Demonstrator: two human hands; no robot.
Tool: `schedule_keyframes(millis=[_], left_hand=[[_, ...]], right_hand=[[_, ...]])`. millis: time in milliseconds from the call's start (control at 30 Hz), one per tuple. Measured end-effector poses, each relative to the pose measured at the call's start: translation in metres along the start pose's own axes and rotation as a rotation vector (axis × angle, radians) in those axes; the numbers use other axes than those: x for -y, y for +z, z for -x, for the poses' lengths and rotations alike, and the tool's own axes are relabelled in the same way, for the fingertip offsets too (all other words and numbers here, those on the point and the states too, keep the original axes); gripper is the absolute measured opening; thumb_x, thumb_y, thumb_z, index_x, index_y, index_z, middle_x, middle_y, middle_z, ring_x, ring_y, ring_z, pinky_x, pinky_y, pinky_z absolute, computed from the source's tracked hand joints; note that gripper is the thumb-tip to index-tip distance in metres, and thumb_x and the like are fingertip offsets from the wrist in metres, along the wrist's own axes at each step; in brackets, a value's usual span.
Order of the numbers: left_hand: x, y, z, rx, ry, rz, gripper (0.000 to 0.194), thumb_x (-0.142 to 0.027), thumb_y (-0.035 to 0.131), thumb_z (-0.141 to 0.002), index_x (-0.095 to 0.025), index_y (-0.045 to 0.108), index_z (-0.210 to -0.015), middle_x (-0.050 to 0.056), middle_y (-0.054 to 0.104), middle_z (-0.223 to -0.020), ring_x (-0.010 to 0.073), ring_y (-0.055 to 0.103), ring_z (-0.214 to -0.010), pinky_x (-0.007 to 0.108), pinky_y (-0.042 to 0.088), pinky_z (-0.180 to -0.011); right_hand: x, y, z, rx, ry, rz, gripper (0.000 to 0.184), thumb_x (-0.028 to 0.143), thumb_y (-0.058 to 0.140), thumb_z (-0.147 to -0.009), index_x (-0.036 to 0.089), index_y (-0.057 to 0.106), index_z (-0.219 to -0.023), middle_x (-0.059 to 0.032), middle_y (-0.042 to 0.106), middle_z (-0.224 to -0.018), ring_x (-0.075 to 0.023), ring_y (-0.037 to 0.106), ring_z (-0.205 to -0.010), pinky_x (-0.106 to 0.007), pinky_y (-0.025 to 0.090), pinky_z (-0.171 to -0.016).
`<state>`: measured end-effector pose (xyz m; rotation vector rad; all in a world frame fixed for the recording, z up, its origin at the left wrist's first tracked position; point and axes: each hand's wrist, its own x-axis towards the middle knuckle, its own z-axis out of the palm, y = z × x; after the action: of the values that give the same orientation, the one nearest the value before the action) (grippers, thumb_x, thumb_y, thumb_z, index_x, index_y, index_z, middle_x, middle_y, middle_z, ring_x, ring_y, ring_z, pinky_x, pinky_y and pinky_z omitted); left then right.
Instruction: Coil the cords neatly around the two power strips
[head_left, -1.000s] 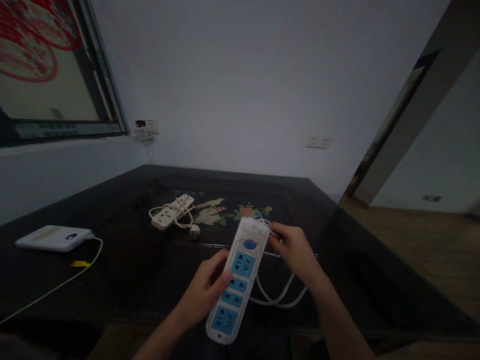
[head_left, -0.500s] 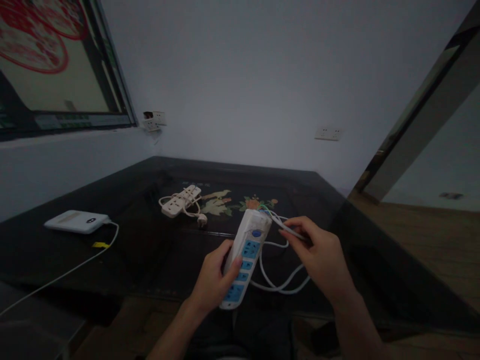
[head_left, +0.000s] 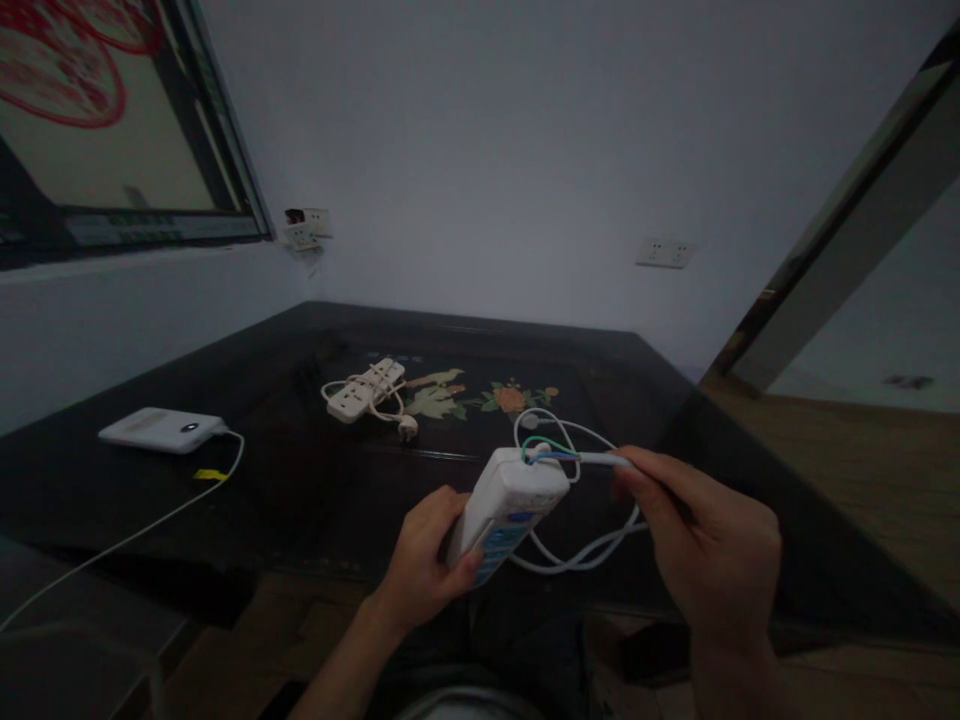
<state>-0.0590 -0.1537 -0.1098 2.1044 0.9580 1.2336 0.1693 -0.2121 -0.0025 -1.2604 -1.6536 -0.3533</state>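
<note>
Power strip [head_left: 504, 512] held over black table [head_left: 322, 515].
Left hand [head_left: 429, 552] wrapped round it; right hand [head_left: 709, 545] pinches its cable [head_left: 600, 459]. Loose loops [head_left: 553, 571] crowd strip's right side; white device [head_left: 161, 430] well left of strip, beige strip [head_left: 360, 392] behind-left, wall socket [head_left: 665, 253] farthest behind, right.

Left grip [head_left: 431, 548] and right grip [head_left: 712, 548] are bare, like both forearms [head_left: 360, 642]

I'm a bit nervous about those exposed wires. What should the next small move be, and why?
Probably ease the right hand slightly toward the power strip that the left hand holds. The white cable looks nearly straight, and green and blue wires show outside the strip's end, so pulling might strain them.
</note>
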Motion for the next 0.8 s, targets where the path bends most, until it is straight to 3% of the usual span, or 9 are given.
schedule_keyframes(millis=[167, 333, 600, 800], left_hand=[[-0.005, 0.004, -0.003, -0.059, -0.012, -0.050, 0.030, -0.037, 0.052, -0.084, -0.016, 0.063, -0.102, 0.009, 0.064, -0.087, 0.0225, 0.058, -0.080, 0.030, 0.044, -0.073], [-0.013, 0.012, -0.006, -0.078, -0.100, 0.048, 0.027, -0.034, 0.049, -0.088, -0.016, 0.058, -0.106, 0.008, 0.064, -0.096, 0.0220, 0.060, -0.088, 0.029, 0.044, -0.079], [-0.031, 0.021, -0.016, -0.051, -0.207, 0.306, 0.027, -0.039, 0.050, -0.090, -0.017, 0.057, -0.104, 0.006, 0.066, -0.097, 0.0202, 0.060, -0.087, 0.027, 0.045, -0.078], [-0.031, 0.022, -0.022, -0.055, -0.322, 0.476, 0.030, -0.041, 0.052, -0.088, -0.016, 0.057, -0.105, 0.006, 0.066, -0.101, 0.0202, 0.062, -0.090, 0.025, 0.047, -0.076]], right_hand=[[0.018, 0.004, 0.008, 0.045, 0.051, -0.024, 0.016, 0.030, 0.054, -0.090, 0.022, 0.068, -0.085, 0.0018, 0.068, -0.061, -0.0112, 0.059, -0.046, -0.022, 0.047, -0.051], [0.037, 0.027, 0.019, 0.156, 0.094, -0.174, 0.017, 0.024, 0.048, -0.092, 0.020, 0.064, -0.087, 0.0022, 0.065, -0.059, -0.0100, 0.059, -0.046, -0.019, 0.044, -0.049], [0.052, 0.066, 0.035, 0.095, 0.145, -0.167, 0.021, 0.020, 0.041, -0.094, 0.017, 0.060, -0.102, -0.0062, 0.073, -0.082, -0.0165, 0.070, -0.069, -0.024, 0.051, -0.061], [0.046, 0.075, 0.043, 0.170, 0.130, -0.073, 0.033, 0.018, 0.037, -0.095, 0.011, 0.059, -0.118, -0.0127, 0.072, -0.101, -0.0203, 0.070, -0.088, -0.029, 0.054, -0.074]])
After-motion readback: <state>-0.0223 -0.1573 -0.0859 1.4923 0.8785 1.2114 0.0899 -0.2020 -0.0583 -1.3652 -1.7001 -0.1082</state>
